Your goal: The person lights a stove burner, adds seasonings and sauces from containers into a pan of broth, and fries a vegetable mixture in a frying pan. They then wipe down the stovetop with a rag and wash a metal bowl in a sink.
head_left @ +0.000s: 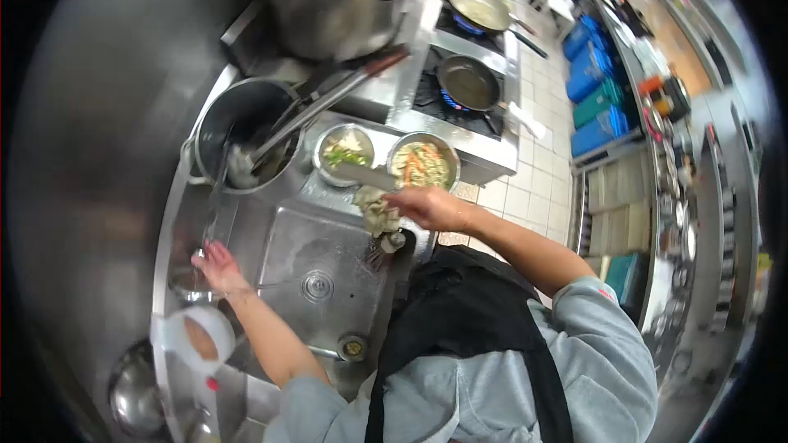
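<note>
My right hand (433, 208) is closed round a knife, whose broad blade (368, 176) points left across the front of two metal bowls. One bowl (321, 171) holds chopped green and white pieces; the other bowl (456, 166) has a pale mix with orange strips. Just below the blade is a crumpled pale cloth (376, 212) at the sink's edge. My left hand (220, 269) reaches over the left side of the sink (300, 238), fingers apart and holding nothing, by a thin stream of water (215, 212).
A large pot (209, 107) with long-handled utensils stands behind the sink, below a bigger stockpot (336, 12). Two pans, one dark (469, 84) and one light (478, 8), sit over blue flames. A white container (197, 338) and a metal bowl (138, 394) lie at lower left.
</note>
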A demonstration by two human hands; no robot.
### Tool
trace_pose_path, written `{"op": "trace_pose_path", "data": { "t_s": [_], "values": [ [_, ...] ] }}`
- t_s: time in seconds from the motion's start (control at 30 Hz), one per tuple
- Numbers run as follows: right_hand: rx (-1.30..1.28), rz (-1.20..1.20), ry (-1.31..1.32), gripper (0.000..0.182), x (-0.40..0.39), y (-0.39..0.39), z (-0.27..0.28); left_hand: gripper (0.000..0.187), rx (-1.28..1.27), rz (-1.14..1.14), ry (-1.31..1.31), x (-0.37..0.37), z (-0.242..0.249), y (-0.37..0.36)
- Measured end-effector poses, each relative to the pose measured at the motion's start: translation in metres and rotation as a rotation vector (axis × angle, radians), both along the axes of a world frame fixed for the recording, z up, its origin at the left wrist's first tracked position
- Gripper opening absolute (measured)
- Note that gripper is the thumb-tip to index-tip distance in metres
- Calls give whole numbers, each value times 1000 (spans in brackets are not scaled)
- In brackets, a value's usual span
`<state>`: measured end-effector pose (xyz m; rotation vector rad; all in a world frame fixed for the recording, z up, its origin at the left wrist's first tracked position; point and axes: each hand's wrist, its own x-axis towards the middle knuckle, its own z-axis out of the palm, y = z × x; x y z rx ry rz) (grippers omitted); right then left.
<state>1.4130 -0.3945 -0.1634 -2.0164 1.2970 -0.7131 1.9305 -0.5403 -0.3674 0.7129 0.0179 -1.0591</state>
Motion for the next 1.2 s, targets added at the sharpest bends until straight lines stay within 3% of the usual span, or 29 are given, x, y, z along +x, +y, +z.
{"op": "trace_pose_path", "data": {
  "t_s": [0.07, 0.1, 0.13, 0.3, 0.37, 0.4, 0.43, 0.5, 0.53, 0.57, 0.6, 0.63, 0.73, 0.77, 0.8, 0.87, 0.9, 1.0, 1.03, 1.1, 1.13, 1.2],
  "values": [
    [19, -271, 16, 38, -51, 25, -9, 80, 24, -107, -174, -17, 31, 18],
    [39, -420, -7, 36, -79, 42, -23, 84, 159, -80, -40, -6, 25, 2],
    [174, -608, -217, 34, -99, 60, -29, 82, 245, -46, -12, -3, 30, -5],
    [354, -1210, -487, 40, -197, 174, -60, 68, 374, -66, -106, 20, 12, -19],
    [387, -1384, -613, 47, -221, 215, -73, 57, 496, 51, -205, 12, 22, -18],
    [417, -1439, -629, 48, -233, 233, -79, 52, 467, 11, -418, 8, 12, -14],
    [442, -1499, -647, 48, -242, 246, -84, 52, 458, 2, -428, 29, -2, -10],
    [462, -1506, -631, 48, -262, 265, -99, 56, 348, -79, -217, 58, -22, -27],
    [485, -1515, -604, 48, -275, 283, -107, 63, 508, -40, -85, 8, 41, -12],
    [491, -1511, -600, 48, -287, 294, -112, 67, 444, -248, -296, 24, 23, 3],
    [488, -1481, -600, 49, -299, 306, -124, 63, 538, -325, -406, 38, 4, -2],
    [511, -1445, -479, 47, -310, 314, -126, 52, 603, -227, -655, 9, 10, 19],
    [519, -1293, -149, 45, -352, 337, -156, 29, 644, -245, -806, -20, 11, 65],
    [477, -1210, -1, 45, -368, 347, -179, 26, 680, -221, -903, -41, 13, 76],
    [527, -1182, -12, 46, -377, 353, -183, 26, 664, -225, -917, -69, 26, 73],
    [607, -1106, -8, 43, -397, 366, -178, 32, 659, -277, -1205, -98, 86, 100],
    [625, -1046, 4, 42, -411, 375, -185, 35, 645, -308, -1353, -174, 118, 172],
    [700, -943, 52, 42, -463, 407, -177, 45, 586, -388, -1757, -392, 214, 196],
    [703, -971, 11, 43, -481, 416, -174, 45, 575, -388, -1755, -444, 233, 209],
    [706, -991, -37, 43, -519, 433, -178, 26, -22, -206, -1950, -525, 260, 227],
    [701, -1076, -37, 43, -538, 442, -185, 26, 26, -339, -1801, -545, 258, 221],
    [669, -1220, -42, 43, -571, 453, -203, 25, 12, -407, -1809, -623, 291, 228]
  ]
}}
